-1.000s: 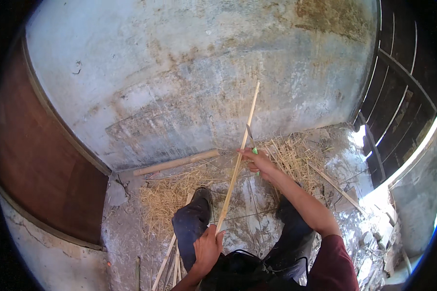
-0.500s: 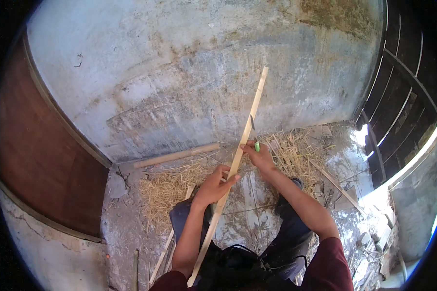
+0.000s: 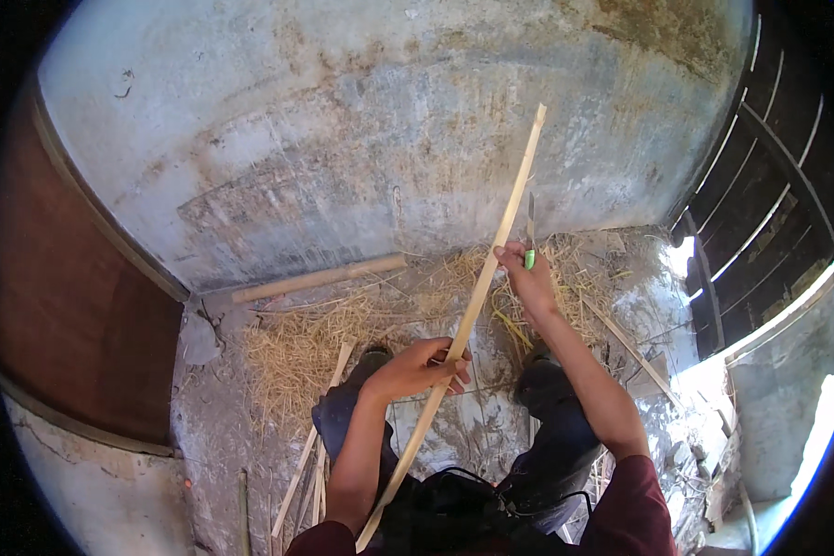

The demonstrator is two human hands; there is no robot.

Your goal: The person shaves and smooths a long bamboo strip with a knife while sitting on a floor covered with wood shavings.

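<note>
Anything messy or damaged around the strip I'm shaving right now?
Pale shavings lie strewn over the cracked concrete floor, with loose cut strips beside the left leg. The wall is stained and patchy. The long strip itself looks whole.

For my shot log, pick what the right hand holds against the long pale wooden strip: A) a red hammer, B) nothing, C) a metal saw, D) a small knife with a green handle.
D: the right hand grips a small knife with a green handle, blade up beside the long pale wooden strip, which the left hand grasps lower down.
</note>
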